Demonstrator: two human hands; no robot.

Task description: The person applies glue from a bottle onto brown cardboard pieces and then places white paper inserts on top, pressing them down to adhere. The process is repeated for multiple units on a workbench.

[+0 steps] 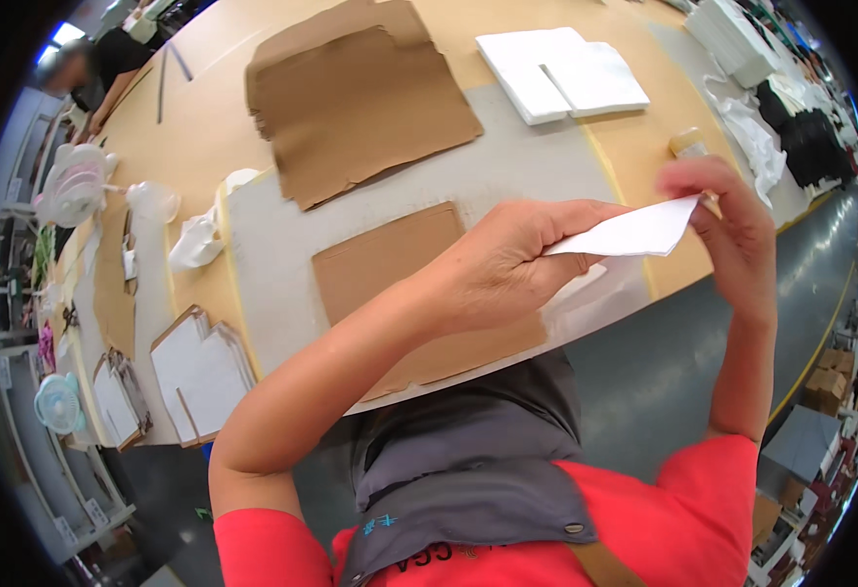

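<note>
Cardboard (361,98) is lying on the bench (507,166) beyond as a white sheet (634,232) is being pinched between left hand (507,264) and right hand (727,220); light and floppy, probably best gripped at opposite edges.

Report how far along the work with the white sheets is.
Done: a stack of white sheets lies at the far side of the table. In hand: the left hand and right hand hold one white sheet in the air between them. Left: cardboard-backed stacks sit untouched at the left.
</note>
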